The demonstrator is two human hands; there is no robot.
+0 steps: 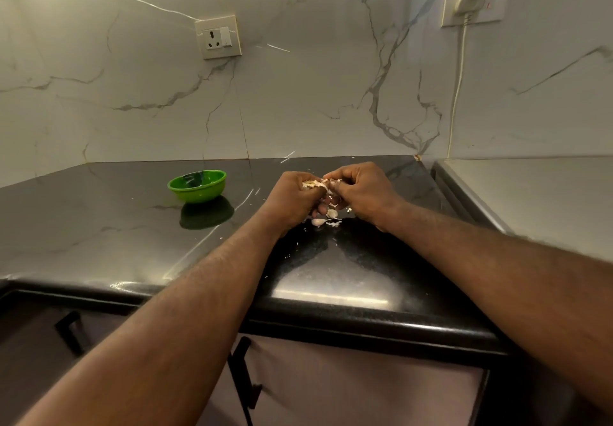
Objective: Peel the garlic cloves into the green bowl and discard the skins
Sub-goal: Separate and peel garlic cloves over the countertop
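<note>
My left hand [289, 197] grips a garlic bulb [311, 185], its rooty base showing above my fingers. Against it, my right hand [361, 190] pinches a strip of papery skin [329, 179] on the bulb's right side. Both hands hover just above the black counter [132, 226]. Below them lie loose garlic cloves [318, 222] and torn skin pieces [333, 224]. The green bowl [197, 185] stands on the counter to the left of my hands, about a hand's width away; what it holds is hard to tell.
Small skin flakes [292, 253] are scattered on the counter toward the front edge. A steel surface [530, 193] adjoins the counter on the right. Marble wall behind carries a socket [218, 37] and a plugged-in white cable [459, 94]. Cabinet handles [243, 376] are below.
</note>
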